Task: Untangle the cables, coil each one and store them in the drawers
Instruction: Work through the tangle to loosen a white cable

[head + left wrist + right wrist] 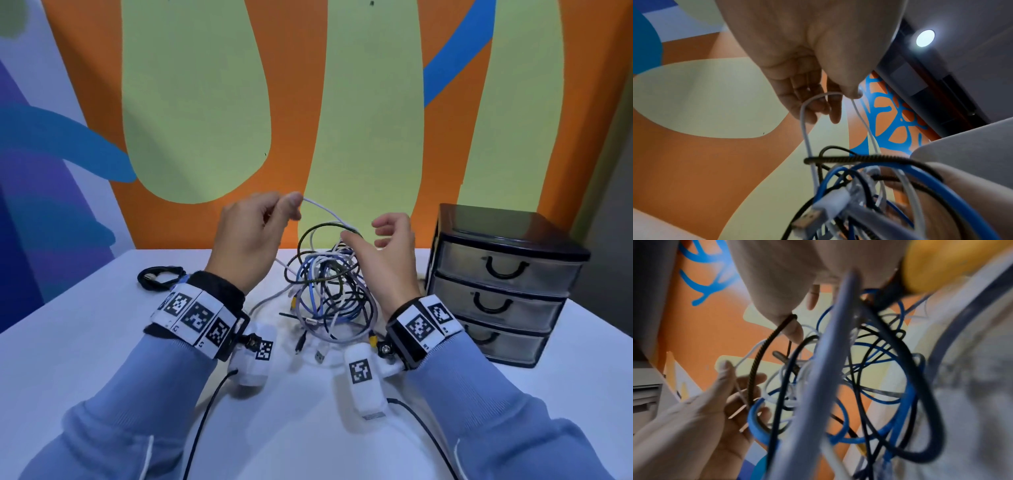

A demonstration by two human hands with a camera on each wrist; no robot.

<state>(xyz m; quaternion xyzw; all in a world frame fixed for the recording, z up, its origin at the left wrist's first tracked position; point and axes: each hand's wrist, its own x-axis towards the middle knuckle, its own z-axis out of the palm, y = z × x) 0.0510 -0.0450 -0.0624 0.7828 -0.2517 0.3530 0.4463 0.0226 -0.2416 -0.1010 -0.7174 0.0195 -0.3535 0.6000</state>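
A white cable [320, 208] is pinched between the thumb and forefinger of the left hand [251, 240] and held up above the worktop [102, 342]; in the left wrist view it is seen looped over the fingers [809, 104], both strands running down into the tangle [329, 294]. The remaining fingers of that hand are loosely curled. The right hand [385, 260] is raised just beside the tangle, its fingers [387, 222] apart and lightly bent. A striped black braided cable [764, 353] is seen against its thumb in the right wrist view, but whether it is gripped cannot be told.

The tangle is made up of blue, white, grey, black and braided cables wound through one another, and its upper loops are lifted off the worktop between the two hands. Loose plugs lie at its near edge, among them a silver USB plug [320, 356] and a yellow-collared one [372, 339].

A coiled black cable [159, 277] lies apart on the worktop, to the left of the left wrist. A dark chest [507, 284] of three translucent drawers with black handles stands to the right, all shut.

Black-and-white square markers are worn on both wristbands [197, 317]; no readable writing or brand is seen.
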